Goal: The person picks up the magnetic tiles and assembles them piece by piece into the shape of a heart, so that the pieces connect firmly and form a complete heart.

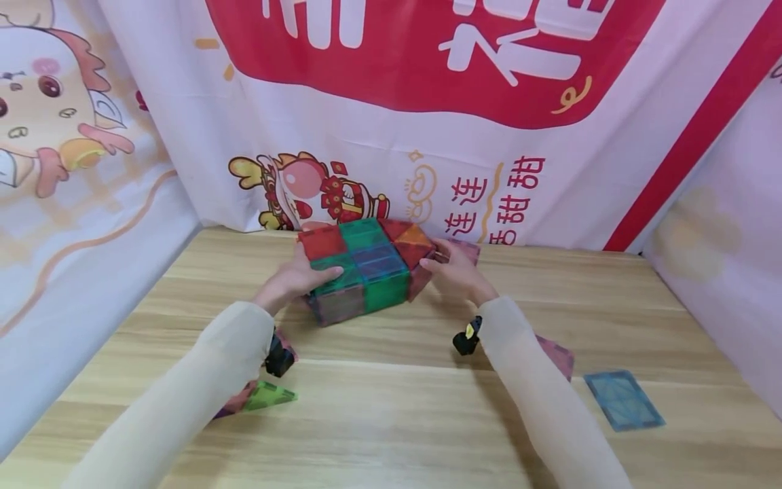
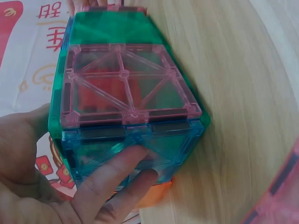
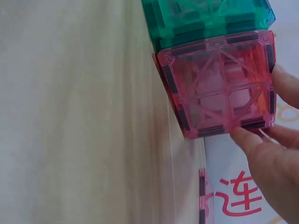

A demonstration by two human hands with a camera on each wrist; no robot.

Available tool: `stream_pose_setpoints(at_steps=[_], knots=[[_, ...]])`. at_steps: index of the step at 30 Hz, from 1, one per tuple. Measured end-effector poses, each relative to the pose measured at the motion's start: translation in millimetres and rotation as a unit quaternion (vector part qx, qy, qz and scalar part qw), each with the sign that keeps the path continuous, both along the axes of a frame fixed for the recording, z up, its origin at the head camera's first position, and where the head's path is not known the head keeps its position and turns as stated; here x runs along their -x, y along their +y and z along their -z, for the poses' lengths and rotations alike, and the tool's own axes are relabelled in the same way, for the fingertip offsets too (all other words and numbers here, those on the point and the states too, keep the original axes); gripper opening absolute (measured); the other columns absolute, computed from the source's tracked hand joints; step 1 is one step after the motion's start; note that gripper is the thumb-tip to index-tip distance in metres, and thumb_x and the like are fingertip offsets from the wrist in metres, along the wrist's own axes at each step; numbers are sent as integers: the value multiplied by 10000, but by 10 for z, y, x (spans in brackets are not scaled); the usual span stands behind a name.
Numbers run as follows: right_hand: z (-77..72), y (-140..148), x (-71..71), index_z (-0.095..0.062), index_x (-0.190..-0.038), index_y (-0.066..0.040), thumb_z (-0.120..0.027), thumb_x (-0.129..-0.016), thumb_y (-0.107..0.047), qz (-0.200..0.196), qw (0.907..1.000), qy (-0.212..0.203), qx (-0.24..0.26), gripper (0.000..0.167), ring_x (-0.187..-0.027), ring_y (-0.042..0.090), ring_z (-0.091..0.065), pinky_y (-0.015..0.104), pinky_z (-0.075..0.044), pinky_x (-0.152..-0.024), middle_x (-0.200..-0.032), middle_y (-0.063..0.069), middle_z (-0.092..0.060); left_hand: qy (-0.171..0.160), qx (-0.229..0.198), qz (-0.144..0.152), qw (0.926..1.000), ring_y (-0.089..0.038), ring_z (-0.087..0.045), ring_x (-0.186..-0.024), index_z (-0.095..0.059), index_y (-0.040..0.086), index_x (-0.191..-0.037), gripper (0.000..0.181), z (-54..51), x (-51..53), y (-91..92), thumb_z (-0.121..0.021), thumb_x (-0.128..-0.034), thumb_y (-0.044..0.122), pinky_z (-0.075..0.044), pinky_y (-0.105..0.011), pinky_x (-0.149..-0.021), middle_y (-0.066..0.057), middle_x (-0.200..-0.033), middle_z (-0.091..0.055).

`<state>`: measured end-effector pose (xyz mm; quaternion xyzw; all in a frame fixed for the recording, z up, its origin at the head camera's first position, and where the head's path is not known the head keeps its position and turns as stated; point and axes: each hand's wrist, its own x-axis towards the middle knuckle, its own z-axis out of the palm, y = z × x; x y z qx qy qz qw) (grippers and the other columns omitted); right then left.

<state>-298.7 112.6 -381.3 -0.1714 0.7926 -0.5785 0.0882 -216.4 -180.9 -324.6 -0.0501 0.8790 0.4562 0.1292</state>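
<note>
A block built of translucent magnetic tiles (image 1: 380,265) stands toward the back of the table; its top joins red, green and blue squares with red and orange pieces at the right. My left hand (image 1: 299,275) grips its left end, thumb over the top. In the left wrist view, two fingers of that hand press a blue end tile (image 2: 126,158) below a pink square tile (image 2: 124,91). My right hand (image 1: 458,268) holds the opposite end, where the right wrist view shows a pink square tile (image 3: 224,88) between thumb and fingers. Whether the block touches the table cannot be told.
Loose on the wooden table (image 1: 391,421) lie a blue square tile (image 1: 623,401), a pink tile (image 1: 557,356) partly behind the right sleeve, and a green triangle tile (image 1: 269,395). Another pink tile (image 1: 467,251) is behind the right hand. Printed cloth (image 1: 391,149) hangs along the back.
</note>
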Motion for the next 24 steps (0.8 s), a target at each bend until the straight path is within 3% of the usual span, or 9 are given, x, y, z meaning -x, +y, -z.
stream_pose_setpoints(at_steps=[3, 4, 8, 16, 21, 24], knots=[[7, 41, 70, -285, -1481, -18, -556, -948, -82, -67, 9999, -75, 15, 601, -1399, 329, -310, 455, -299, -1120, -1497, 198, -348, -338, 210, -124, 9991, -385, -515, -1171, 162, 46, -1489, 1001, -5, 15, 62, -562, -924, 445, -565, -411, -733, -311, -1407, -334], [9, 44, 89, -276, -1487, -26, -550, -952, -86, -86, 9999, -87, 6, 604, -1404, 327, -301, 454, -298, -1121, -1502, 195, -341, -401, 275, -140, 9987, -377, -532, -1153, 176, 40, -1486, 1010, -6, 21, 72, -554, -925, 456, -567, -396, -717, -312, -1405, -334], [17, 23, 155, -270, -1487, -19, -532, -960, -77, -142, 9998, -81, 97, 591, -1407, 329, -299, 451, -306, -1117, -1504, 206, -335, -463, 297, -205, 9983, -373, -579, -1098, 167, 19, -1475, 1006, -3, 48, 84, -552, -926, 458, -565, -403, -714, -316, -1365, -368], [3, -20, 186, -307, -1467, -6, -503, -970, -55, -6, 9999, 80, 151, 536, -1381, 333, -347, 455, -331, -1101, -1474, 216, -378, -328, -89, -358, 9988, -409, -586, -1103, 53, 33, -1447, 927, 49, 69, 100, -584, -911, 442, -568, -416, -703, -323, -1326, -404], [22, -35, 194, -314, -1473, -31, -502, -972, -61, 109, 9998, 108, 106, 536, -1369, 328, -364, 442, -321, -1109, -1477, 205, -379, -267, -375, -268, 9986, -436, -553, -1141, 60, 37, -1445, 903, 64, 62, 71, -582, -923, 400, -559, -449, -736, -334, -1358, -358], [44, -43, 204, -328, -1468, -34, -510, -968, -60, 175, 9997, 90, 170, 533, -1361, 334, -375, 443, -322, -1108, -1475, 208, -380, -306, -412, -128, 9986, -415, -535, -1166, 109, 37, -1457, 920, 62, 58, 37, -567, -936, 382, -565, -410, -749, -326, -1384, -336]])
